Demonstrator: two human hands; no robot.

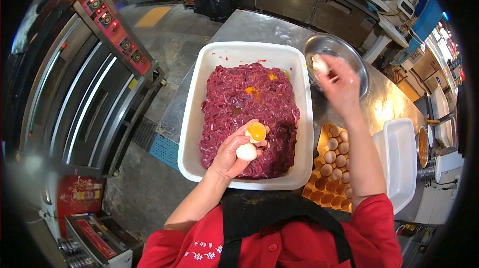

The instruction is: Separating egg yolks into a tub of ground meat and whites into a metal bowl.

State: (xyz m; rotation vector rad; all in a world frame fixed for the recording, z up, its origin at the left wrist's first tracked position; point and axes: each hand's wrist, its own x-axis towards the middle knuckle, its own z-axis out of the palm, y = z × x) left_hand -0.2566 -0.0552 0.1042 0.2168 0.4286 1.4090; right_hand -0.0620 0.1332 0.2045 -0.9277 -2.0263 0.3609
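Observation:
A white plastic tub (247, 184) stands before me, heaped with sliced raw red meat (239, 81). Orange yolk streaks (250, 90) lie on the meat's upper part. Above the meat, my left hand (232, 154) holds two things: an eggshell half with a yolk (256, 132) in it and a white egg (246, 152) that looks whole. Over at the right, my right hand (339, 82) is blurred above a stainless steel bowl (361, 67). White eggshell (320, 64) is in its fingers. What lies in the bowl is mostly hidden by this hand.
An egg tray (318, 183) with several eggs (330, 156) sits on the steel table (258, 24), right of the tub. Beyond it is a white plastic container (402, 167). A deck oven (93, 92) rises at left; a black rubbish bag (215, 4) stands behind.

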